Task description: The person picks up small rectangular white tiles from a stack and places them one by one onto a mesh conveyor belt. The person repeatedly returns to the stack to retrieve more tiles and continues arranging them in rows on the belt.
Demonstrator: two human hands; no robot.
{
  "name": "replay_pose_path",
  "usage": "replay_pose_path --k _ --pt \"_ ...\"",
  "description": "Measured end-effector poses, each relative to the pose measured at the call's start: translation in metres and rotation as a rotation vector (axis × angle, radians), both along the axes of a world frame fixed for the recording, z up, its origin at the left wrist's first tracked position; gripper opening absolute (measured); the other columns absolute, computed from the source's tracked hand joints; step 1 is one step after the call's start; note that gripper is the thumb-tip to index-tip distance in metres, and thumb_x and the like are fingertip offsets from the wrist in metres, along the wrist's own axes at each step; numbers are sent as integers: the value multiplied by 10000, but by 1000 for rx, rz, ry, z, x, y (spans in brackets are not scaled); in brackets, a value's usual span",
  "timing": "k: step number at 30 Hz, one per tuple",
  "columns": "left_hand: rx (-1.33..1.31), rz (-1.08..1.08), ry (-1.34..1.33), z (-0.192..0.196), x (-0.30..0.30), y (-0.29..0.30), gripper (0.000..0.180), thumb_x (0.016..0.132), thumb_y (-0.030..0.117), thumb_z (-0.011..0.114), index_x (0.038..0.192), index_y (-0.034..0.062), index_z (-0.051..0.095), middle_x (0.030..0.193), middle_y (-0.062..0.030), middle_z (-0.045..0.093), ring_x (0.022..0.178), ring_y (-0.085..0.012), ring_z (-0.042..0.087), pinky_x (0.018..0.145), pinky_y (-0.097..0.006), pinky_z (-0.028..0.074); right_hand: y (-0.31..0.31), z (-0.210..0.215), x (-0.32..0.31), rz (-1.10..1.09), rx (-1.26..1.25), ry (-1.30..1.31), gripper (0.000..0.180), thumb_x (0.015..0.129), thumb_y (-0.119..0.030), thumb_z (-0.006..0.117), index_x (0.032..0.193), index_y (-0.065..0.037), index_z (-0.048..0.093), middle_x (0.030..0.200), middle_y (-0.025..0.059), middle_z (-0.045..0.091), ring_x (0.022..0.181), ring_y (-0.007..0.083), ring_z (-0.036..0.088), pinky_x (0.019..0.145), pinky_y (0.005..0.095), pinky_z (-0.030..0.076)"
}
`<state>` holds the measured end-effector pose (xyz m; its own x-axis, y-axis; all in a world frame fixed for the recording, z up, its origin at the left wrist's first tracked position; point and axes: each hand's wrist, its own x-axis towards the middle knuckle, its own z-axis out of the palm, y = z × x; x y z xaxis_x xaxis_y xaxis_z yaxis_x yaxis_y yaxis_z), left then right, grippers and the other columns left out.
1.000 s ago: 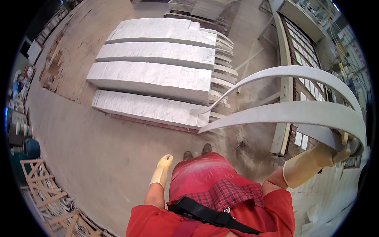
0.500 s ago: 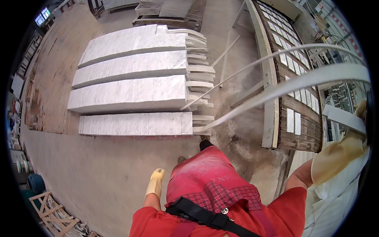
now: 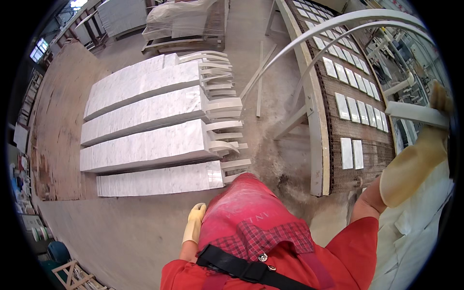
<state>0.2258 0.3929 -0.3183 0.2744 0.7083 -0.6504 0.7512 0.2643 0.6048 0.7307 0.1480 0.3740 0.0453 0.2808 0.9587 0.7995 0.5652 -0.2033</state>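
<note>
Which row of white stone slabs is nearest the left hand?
The front row of pale, grey-veined slabs, lowest in view; the other three rows lie beyond it, farther from the yellow-gloved left hand.

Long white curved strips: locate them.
Head view, upper right: the long white curved strips arch in front of the brown mesh belt, above the right hand.

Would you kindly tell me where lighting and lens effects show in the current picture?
Head view, upper left: the window glows against darker surroundings; head view, right rim: the right hand looks dim and unclear; head view, centre left: shadow darkens gaps between the white slab rows; head view, corners: black beyond the fisheye circle.
</note>
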Motion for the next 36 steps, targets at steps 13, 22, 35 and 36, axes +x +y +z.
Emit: replay_pose_path --k 13,22,35,36 --pt "-102 -14 136 -27 15 27 513 987 427 669 1357 76 731 1268 -137 775 1166 -257 722 1016 -393 543 -7 -144 -16 -620 -426 746 348 904 -93 715 1220 51 696 999 103 740 921 150 673 883 278 494" --pt "-129 10 4 -6 88 31 515 996 409 657 1362 52 720 1299 -157 764 1220 -281 711 1051 -394 530 29 -128 17 -619 -496 749 532 880 -51 749 1394 52 663 1169 80 729 991 116 668 898 238 501" --pt "-161 265 19 25 105 0 478 992 363 697 1361 59 728 1250 -125 775 1156 -219 708 1006 -358 539 194 -142 178 -519 -169 798 430 987 -231 777 1347 -3 719 1168 101 768 1009 184 730 995 328 555" --pt "-179 260 45 37 108 -1 481 989 359 701 1361 55 726 1243 -122 776 1147 -214 708 999 -356 539 197 -141 184 -507 -126 789 431 989 -239 777 1345 -3 720 1145 97 771 1001 176 728 986 325 558"
